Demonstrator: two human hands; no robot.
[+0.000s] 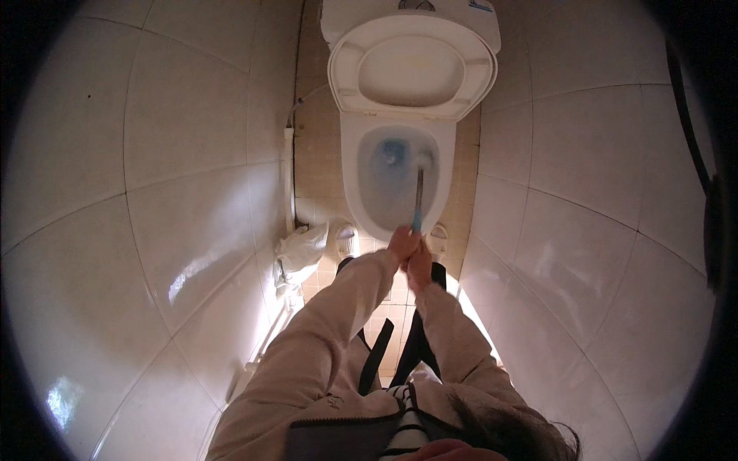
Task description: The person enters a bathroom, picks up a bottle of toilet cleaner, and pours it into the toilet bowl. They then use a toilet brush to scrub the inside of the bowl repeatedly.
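Both of my hands are closed on the handle of a toilet brush (418, 199), with a blue grip and a metallic-looking shaft. My left hand (403, 242) is at the blue part, and my right hand (421, 269) sits just below and beside it. The shaft reaches into the white toilet bowl (352, 167). Its head is blurred against the right inner wall. Bluish water (393, 151) lies around the drain at the back of the bowl. The toilet seat and lid (412, 69) are raised against the cistern (455, 10).
Tiled walls (190, 109) (576, 132) stand close on both sides. A white plastic bag (302, 248) is left of the bowl, below a pale vertical pipe (289, 178). My slippered feet (347, 241) flank the bowl's front. A dark cable or hose (686, 121) hangs at far right.
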